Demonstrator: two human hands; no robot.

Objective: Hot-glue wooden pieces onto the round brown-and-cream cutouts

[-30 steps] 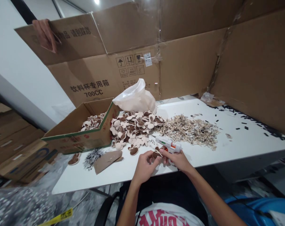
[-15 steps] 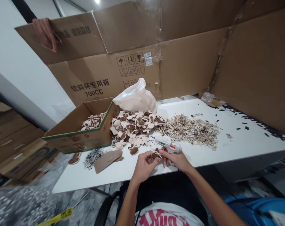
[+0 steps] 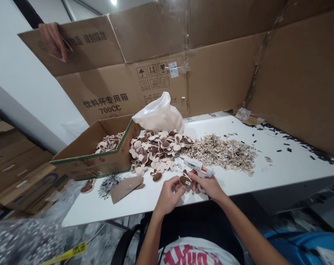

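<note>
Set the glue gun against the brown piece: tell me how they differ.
The glue gun is mostly white; the brown piece is dark. The glue gun is longer, with a straight body; the brown piece is smaller and rounded. Both are held.

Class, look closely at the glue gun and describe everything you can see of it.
The glue gun has a white, plastic-looking body with a green patch on its side, orange-red parts towards the rear and a thin, dark nozzle. It slants in the picture: the nozzle points left and slightly up, towards the pile of brown-and-white pieces. The right hand touches it and seems to grip its handle, hiding most of that part. Whether it is switched on cannot be told.
</note>
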